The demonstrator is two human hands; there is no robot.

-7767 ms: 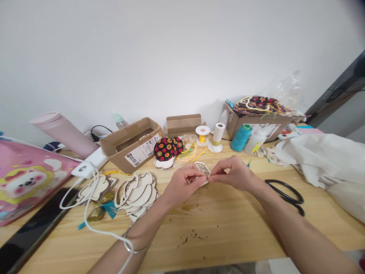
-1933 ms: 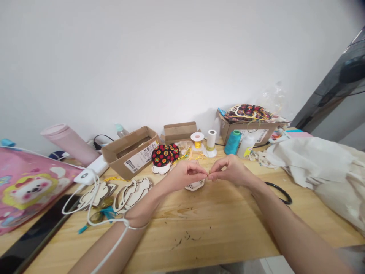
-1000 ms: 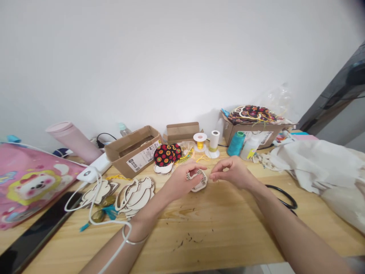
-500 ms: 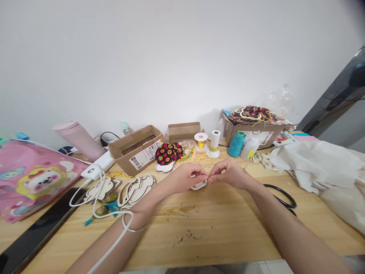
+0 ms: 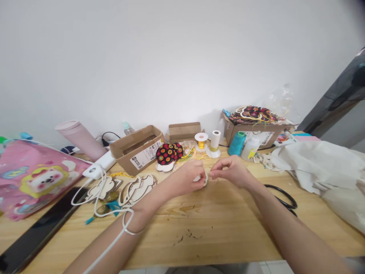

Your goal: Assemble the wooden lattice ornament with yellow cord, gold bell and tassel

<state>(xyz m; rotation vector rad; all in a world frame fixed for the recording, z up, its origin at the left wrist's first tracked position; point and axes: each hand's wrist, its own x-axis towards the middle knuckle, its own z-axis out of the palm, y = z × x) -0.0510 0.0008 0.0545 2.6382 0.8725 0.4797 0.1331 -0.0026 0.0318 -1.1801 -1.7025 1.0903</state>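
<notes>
My left hand (image 5: pixel 186 178) is curled around a small laser-cut wooden piece (image 5: pixel 204 181), most of which its fingers hide. My right hand (image 5: pixel 230 172) is beside it, with thumb and forefinger pinched together at the piece's right edge. Any thread between those fingertips is too fine to make out. A thin bangle and a white cable lie across my left wrist. Stacks of cloud-shaped wooden cutouts (image 5: pixel 137 191) sit to the left of my left hand.
Behind my hands stand a cardboard box (image 5: pixel 137 156), dotted fabric rounds (image 5: pixel 168 151), a yellow thread spool (image 5: pixel 201 140) and a teal thread cone (image 5: pixel 236 144). Black-handled scissors (image 5: pixel 282 197) lie right, beside white cloth (image 5: pixel 316 167). A pink bag (image 5: pixel 37 179) lies far left.
My left hand has curled over the wooden piece, which now sits higher and further right. My right fingertips have drawn slightly back from my left hand.
</notes>
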